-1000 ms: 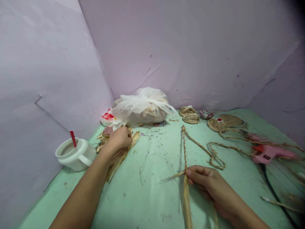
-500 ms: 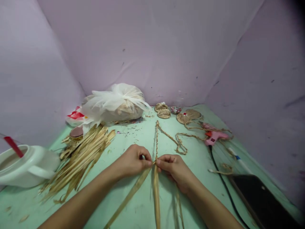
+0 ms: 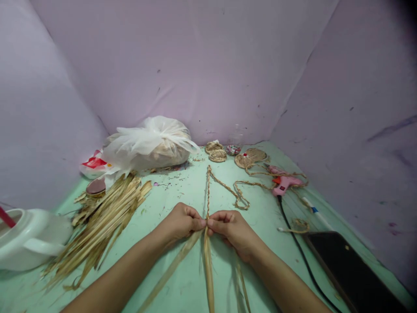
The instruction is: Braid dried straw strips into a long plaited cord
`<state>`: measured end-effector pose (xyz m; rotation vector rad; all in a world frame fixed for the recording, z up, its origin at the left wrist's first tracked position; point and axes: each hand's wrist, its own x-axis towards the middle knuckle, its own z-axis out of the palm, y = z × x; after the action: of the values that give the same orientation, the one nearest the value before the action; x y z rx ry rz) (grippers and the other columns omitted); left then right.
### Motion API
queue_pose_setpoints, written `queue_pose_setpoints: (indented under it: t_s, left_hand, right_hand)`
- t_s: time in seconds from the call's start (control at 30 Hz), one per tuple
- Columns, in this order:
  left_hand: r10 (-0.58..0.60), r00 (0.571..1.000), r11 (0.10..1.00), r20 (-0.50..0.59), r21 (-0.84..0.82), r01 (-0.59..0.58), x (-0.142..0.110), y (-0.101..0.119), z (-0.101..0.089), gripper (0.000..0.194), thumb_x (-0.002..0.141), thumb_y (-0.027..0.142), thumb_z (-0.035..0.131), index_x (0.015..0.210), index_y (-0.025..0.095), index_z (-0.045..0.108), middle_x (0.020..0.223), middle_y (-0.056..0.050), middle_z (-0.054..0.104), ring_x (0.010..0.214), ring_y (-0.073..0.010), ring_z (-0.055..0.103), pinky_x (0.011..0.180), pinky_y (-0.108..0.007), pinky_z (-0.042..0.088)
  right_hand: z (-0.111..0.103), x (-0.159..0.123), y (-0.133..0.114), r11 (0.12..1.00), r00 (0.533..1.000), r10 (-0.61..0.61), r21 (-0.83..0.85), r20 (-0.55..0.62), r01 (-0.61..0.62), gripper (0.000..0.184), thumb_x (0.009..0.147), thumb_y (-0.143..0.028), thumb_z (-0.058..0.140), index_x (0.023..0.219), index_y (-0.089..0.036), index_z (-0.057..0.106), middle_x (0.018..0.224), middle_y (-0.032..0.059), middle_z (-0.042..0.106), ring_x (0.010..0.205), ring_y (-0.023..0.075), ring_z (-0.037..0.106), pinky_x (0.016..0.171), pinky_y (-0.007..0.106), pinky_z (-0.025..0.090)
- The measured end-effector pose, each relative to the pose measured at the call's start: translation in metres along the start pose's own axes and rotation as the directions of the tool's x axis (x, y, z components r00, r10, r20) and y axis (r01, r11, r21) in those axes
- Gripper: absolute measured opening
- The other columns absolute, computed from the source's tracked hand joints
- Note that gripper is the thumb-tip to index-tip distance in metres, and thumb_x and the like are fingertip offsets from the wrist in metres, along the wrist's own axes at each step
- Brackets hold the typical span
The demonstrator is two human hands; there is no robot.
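A thin braid of dried plant fibre (image 3: pixel 208 191) runs from mid-table toward me, and both hands meet at its near end. My left hand (image 3: pixel 185 221) pinches a flat pale strip (image 3: pixel 172 274) between thumb and fingers. My right hand (image 3: pixel 230 228), also pinching, grips a strand at the braid; a thin strip (image 3: pixel 241 282) trails from beneath it. Between the hands a middle strip (image 3: pixel 207 269) hangs toward the near edge. The fingertips almost touch and hide the crossing point. Beyond, the finished braid (image 3: pixel 237 195) loops off to the right.
Dried strips (image 3: pixel 107 221) lie in a pile at left, beside a white pot (image 3: pixel 35 239). A stuffed plastic bag (image 3: pixel 153 143) stands behind. Coiled woven pieces (image 3: pixel 250 157) sit at the back. A pink glue gun (image 3: pixel 286 182), its black cord and a dark phone (image 3: pixel 348 269) are at right.
My left thumb and fingers have closed in toward the braid, and my hands now nearly touch. The whole view has shifted slightly, with the table things appearing further left.
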<state>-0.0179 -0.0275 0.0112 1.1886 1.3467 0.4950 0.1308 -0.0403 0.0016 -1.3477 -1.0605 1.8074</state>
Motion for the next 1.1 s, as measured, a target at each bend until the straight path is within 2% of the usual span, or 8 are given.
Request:
queue_pose_setpoints:
  t_s: [0.1, 0.2, 0.4, 0.6, 0.8, 0.87, 0.97, 1.1]
  left_hand:
    - [-0.069, 0.997, 0.996, -0.04, -0.054, 0.066, -0.004, 0.004, 0.002, 0.017, 0.054, 0.025, 0.061, 0.048, 0.012, 0.053, 0.032, 0.006, 0.034, 0.033, -0.0028, 0.024, 0.036, -0.019, 0.015]
    - [-0.153, 0.988, 0.984, -0.023, -0.097, 0.15, -0.009, 0.007, 0.005, 0.017, 0.057, 0.027, 0.059, 0.052, 0.013, 0.054, 0.032, 0.006, 0.036, 0.029, -0.0033, 0.025, 0.032, -0.018, 0.014]
    - [-0.117, 0.989, 0.985, 0.093, -0.115, 0.128, -0.013, 0.007, 0.004, 0.015, 0.056, 0.021, 0.055, 0.061, 0.009, 0.062, 0.036, 0.002, 0.044, 0.03, -0.0059, 0.035, 0.031, -0.018, 0.026]
    - [-0.131, 0.991, 0.989, -0.002, -0.072, 0.13, -0.011, 0.007, 0.005, 0.012, 0.056, 0.022, 0.055, 0.053, 0.011, 0.056, 0.041, 0.001, 0.048, 0.03, -0.0055, 0.035, 0.029, -0.018, 0.02]
    - [-0.089, 0.985, 0.996, -0.148, 0.009, 0.091, -0.011, 0.011, 0.009, 0.013, 0.052, 0.017, 0.054, 0.043, 0.014, 0.046, 0.032, 0.006, 0.034, 0.032, -0.0035, 0.025, 0.036, -0.019, 0.016]
    - [-0.069, 0.982, 0.994, -0.174, 0.068, 0.082, -0.011, 0.009, 0.011, 0.014, 0.053, 0.017, 0.052, 0.042, 0.014, 0.045, 0.033, 0.007, 0.031, 0.035, -0.0043, 0.024, 0.038, -0.02, 0.017]
    - [0.05, 0.98, 0.961, -0.194, 0.275, 0.005, -0.014, 0.007, 0.015, 0.018, 0.059, 0.02, 0.049, 0.043, 0.015, 0.045, 0.038, 0.005, 0.032, 0.04, -0.006, 0.028, 0.043, -0.021, 0.02]
    - [0.197, 0.961, 0.774, -0.193, 0.632, -0.032, -0.026, 0.011, 0.023, 0.024, 0.07, 0.027, 0.042, 0.05, 0.016, 0.051, 0.046, 0.001, 0.043, 0.047, -0.0097, 0.037, 0.047, -0.023, 0.02]
  right_hand:
    - [0.0, 0.0, 0.0, 1.0, 1.0, -0.004, 0.004, -0.009, 0.004, 0.013, 0.059, -0.023, 0.065, 0.061, -0.012, 0.058, 0.05, -0.0019, 0.058, 0.033, 0.0008, 0.027, 0.037, 0.02, 0.016]
    - [0.0, 0.001, 0.001, 1.0, 1.0, -0.012, 0.024, -0.013, 0.012, 0.013, 0.06, -0.023, 0.065, 0.063, -0.012, 0.059, 0.051, -0.0019, 0.059, 0.033, 0.0007, 0.027, 0.037, 0.02, 0.018]
    - [0.001, 0.001, 0.001, 1.0, 1.0, -0.024, 0.019, -0.019, 0.025, 0.015, 0.06, -0.026, 0.065, 0.06, -0.012, 0.059, 0.051, -0.0021, 0.057, 0.035, 0.0014, 0.03, 0.04, 0.02, 0.022]
    - [0.001, 0.0, 0.0, 0.999, 1.0, -0.03, 0.022, 0.006, 0.03, 0.018, 0.06, -0.029, 0.064, 0.056, -0.012, 0.058, 0.051, -0.0013, 0.057, 0.035, 0.002, 0.03, 0.04, 0.021, 0.022]
    - [0.003, -0.001, -0.001, 1.0, 1.0, -0.027, 0.008, -0.011, 0.027, 0.016, 0.06, -0.028, 0.064, 0.055, -0.013, 0.059, 0.044, -0.0037, 0.052, 0.035, 0.0023, 0.027, 0.04, 0.021, 0.021]
    - [0.003, -0.001, -0.001, 1.0, 0.999, -0.022, 0.011, -0.032, 0.022, 0.017, 0.059, -0.028, 0.065, 0.054, -0.013, 0.058, 0.04, -0.0052, 0.047, 0.035, 0.0031, 0.028, 0.041, 0.021, 0.022]
    - [0.004, 0.0, 0.002, 1.0, 0.997, -0.028, 0.007, -0.075, 0.029, 0.017, 0.056, -0.027, 0.066, 0.054, -0.013, 0.058, 0.04, -0.0049, 0.046, 0.038, 0.0041, 0.031, 0.042, 0.021, 0.023]
    - [0.004, 0.002, 0.007, 0.999, 0.995, -0.045, 0.027, -0.084, 0.047, 0.018, 0.054, -0.028, 0.067, 0.057, -0.012, 0.06, 0.046, -0.0023, 0.052, 0.042, 0.0059, 0.038, 0.044, 0.021, 0.027]
